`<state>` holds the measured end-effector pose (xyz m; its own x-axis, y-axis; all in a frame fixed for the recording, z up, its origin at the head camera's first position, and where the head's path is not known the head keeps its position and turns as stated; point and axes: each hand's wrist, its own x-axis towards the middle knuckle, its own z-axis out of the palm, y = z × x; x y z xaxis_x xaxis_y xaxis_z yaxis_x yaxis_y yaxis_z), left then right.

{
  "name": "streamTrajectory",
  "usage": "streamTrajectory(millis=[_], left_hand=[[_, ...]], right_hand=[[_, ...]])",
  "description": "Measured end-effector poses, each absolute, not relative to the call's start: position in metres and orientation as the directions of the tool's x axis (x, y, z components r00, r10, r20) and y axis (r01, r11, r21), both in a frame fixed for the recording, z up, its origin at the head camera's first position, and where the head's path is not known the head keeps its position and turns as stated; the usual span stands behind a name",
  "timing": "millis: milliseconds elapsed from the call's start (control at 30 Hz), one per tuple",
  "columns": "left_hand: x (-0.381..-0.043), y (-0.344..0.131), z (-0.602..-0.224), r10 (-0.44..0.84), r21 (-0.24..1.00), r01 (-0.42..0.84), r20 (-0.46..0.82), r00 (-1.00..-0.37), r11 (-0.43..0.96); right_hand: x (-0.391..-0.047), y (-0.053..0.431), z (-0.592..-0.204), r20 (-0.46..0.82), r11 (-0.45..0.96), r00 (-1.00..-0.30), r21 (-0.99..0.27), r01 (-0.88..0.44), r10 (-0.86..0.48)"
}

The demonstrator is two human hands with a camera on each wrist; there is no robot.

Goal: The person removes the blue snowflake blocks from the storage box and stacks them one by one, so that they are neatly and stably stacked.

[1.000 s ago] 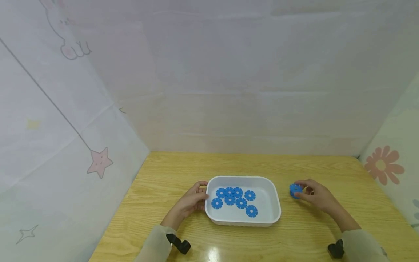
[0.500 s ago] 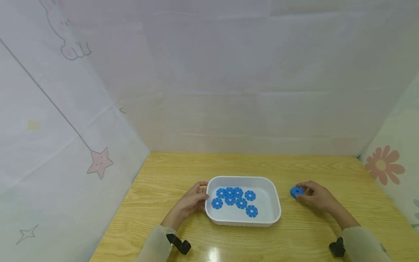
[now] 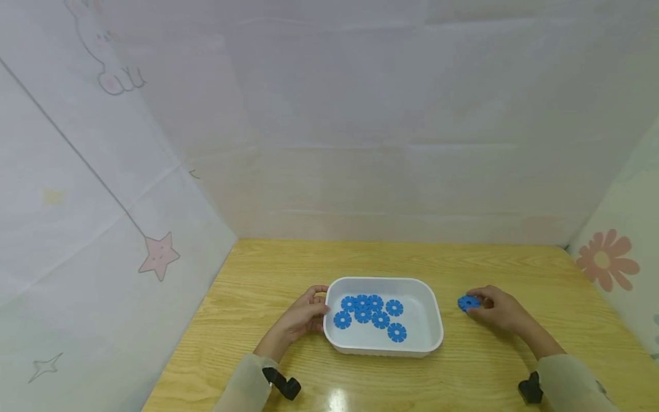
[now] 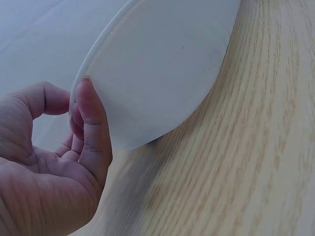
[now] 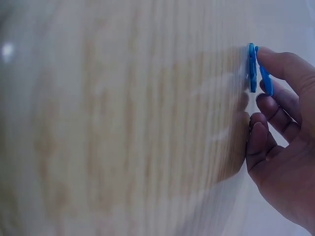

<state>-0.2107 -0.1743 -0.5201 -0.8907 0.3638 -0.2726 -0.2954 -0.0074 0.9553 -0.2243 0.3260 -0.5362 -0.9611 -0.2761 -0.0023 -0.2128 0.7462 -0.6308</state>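
Observation:
A white plastic tub (image 3: 424, 320) stands mid-table with several blue notched snowflake discs (image 3: 396, 332) in it. My left hand (image 3: 301, 315) grips the tub's left rim, thumb and fingers on either side of its wall (image 4: 147, 73). To the right of the tub, my right hand (image 3: 499, 309) is low over the table, pinching a blue snowflake disc (image 5: 266, 78). In the right wrist view this disc is tilted, close above another blue disc (image 5: 252, 69) lying flat on the table. From the head view the two overlap as one blue shape (image 3: 467, 302).
The wooden table (image 3: 401, 383) runs back to a pale cloth wall (image 3: 401, 143). More printed cloth hangs at the left and right sides. Each wrist bears a black camera mount (image 3: 281, 383).
The disc in my right hand has tipped from nearly upright to flatter, over the disc on the table. My left hand and the tub have stayed put.

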Motion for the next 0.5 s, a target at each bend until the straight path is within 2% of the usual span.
streamTrajectory(millis=[500], left_hand=[[-0.2105, -0.1735, -0.5217, 0.358, 0.958, -0.287, -0.266, -0.895, -0.007]], right_hand=[[-0.2237, 0.3239, -0.5329, -0.027, 0.751, -0.956, -0.624, -0.214, -0.294]])
